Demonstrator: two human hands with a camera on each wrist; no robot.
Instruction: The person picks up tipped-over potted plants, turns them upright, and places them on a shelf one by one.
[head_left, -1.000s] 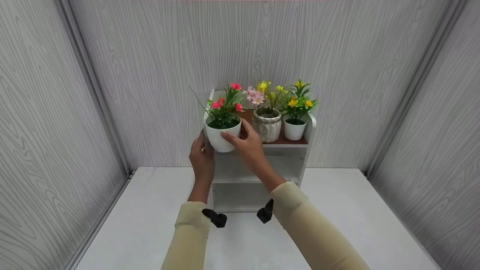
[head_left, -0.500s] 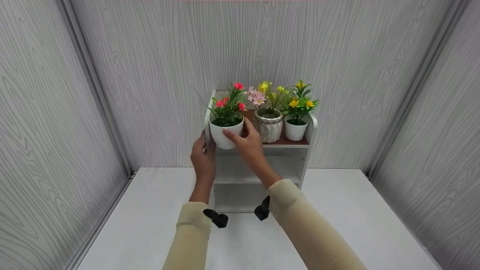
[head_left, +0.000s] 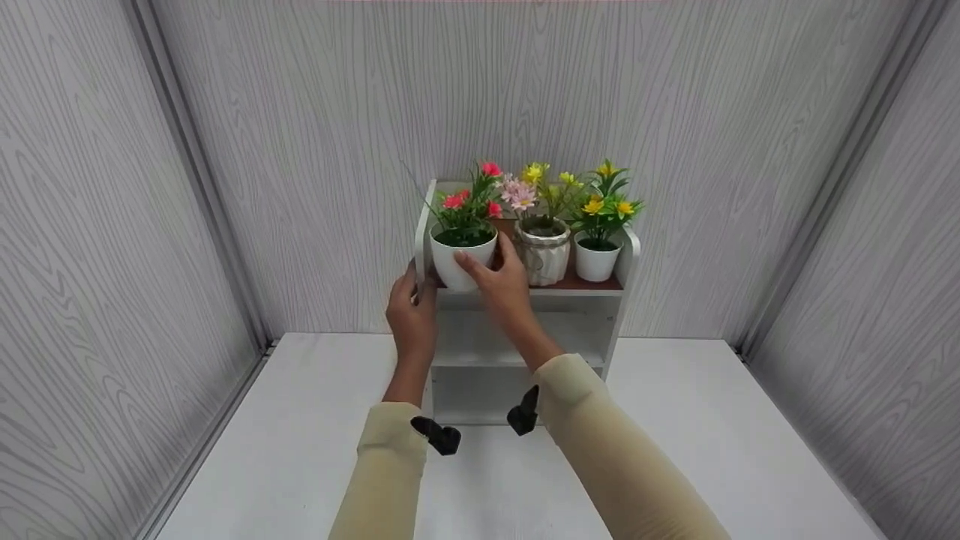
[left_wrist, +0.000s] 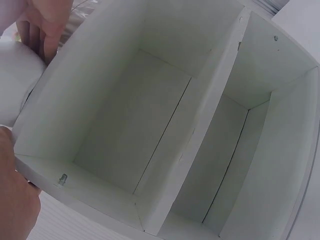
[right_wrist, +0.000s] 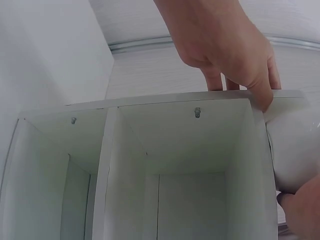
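Observation:
My right hand (head_left: 508, 289) grips the right side of a white flowerpot (head_left: 448, 264) with red flowers and green leaves, its thumb across the front. The pot is upright at the left end of the top tier of a small white shelf (head_left: 529, 292). In the right wrist view the pot's side (right_wrist: 295, 147) is up against the shelf's top board. My left hand (head_left: 412, 319) holds the shelf's left side panel just below the pot. In the right wrist view the left hand (right_wrist: 235, 50) has its thumb on the front corner and other fingers behind the panel.
Right of the held pot stand a textured whitish pot (head_left: 545, 259) with pink and yellow flowers and a small white pot (head_left: 598, 262) with yellow flowers. Lower shelf compartments (left_wrist: 130, 120) face forward. A white table (head_left: 315, 435) lies below, with grey wood-grain walls (head_left: 300, 150) around.
The red-flowered pot has moved right and back with my right hand, from in front of the shelf's left edge onto the top tier. My left hand keeps its hold on the side panel.

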